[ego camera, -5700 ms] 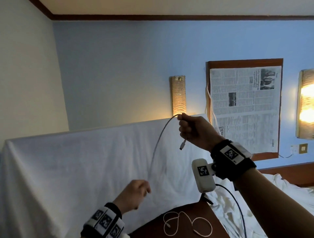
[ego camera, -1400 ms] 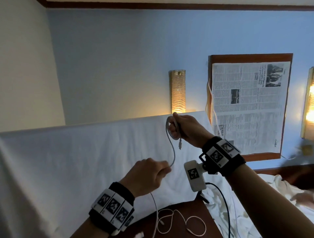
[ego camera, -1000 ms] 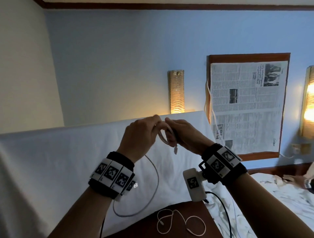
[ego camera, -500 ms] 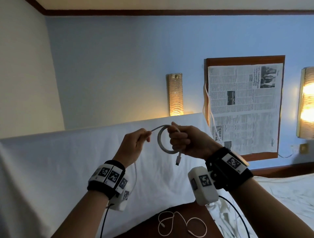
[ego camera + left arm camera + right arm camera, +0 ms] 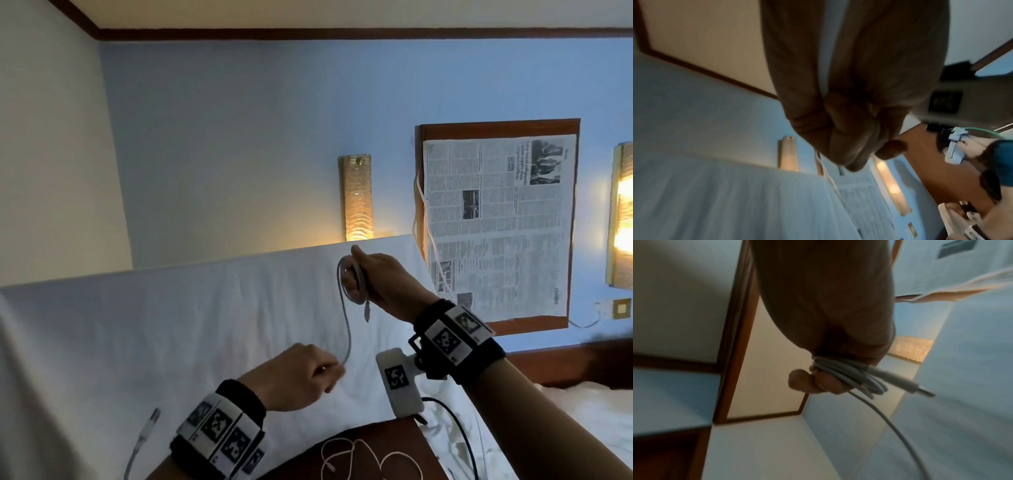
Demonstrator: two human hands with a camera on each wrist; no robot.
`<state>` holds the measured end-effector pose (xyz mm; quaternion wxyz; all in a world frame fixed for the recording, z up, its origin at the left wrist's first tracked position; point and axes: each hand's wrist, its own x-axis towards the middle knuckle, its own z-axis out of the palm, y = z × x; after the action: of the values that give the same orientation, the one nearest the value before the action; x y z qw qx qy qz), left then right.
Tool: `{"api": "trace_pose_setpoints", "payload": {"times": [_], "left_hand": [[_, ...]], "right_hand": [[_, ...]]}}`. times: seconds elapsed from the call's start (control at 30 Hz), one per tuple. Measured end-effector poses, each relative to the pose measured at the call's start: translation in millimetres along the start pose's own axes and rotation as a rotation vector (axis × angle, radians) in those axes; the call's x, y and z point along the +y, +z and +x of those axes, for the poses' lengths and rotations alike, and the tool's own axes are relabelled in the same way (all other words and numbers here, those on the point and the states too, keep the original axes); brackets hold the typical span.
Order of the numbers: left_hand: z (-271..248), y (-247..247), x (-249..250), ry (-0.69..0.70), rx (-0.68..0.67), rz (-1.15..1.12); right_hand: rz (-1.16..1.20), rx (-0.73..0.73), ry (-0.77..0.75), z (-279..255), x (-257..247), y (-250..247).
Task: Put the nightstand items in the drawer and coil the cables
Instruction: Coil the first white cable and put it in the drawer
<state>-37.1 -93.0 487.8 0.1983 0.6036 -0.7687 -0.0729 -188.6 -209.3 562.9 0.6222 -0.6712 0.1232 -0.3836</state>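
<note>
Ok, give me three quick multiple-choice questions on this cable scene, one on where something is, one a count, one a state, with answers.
1. Where does the thin white cable lie?
A. on the brown nightstand
B. on the newspaper
C. round a wrist

2. How many hands hold the grey cable?
A. none
B. one
C. two

3. What state is the grey cable in?
A. fully coiled
B. partly coiled, the rest hanging
C. lying straight on the bed

Answers: 1 A, it sits loose on the wood at the bottom of the head view. 2 C, the right hand grips the loops and the left hand pinches the strand below. 3 B, loops sit in the right hand while a strand trails down.
</note>
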Motion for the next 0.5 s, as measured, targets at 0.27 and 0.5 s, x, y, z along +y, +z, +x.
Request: {"api": "trace_pose_setpoints", "payload": {"times": [0.27, 0.5], "left_hand": [[17.3, -67.7, 17.8, 0.281, 0.607, 0.137], [35.0, -74.5, 5.4, 0.112, 0.685, -0.137]], "right_hand": [[-0.373, -0.091, -0.114, -4.8, -8.0, 13.7], [-0.158, -0.136, -0.018, -0.1, -11.3, 17.4]]}}
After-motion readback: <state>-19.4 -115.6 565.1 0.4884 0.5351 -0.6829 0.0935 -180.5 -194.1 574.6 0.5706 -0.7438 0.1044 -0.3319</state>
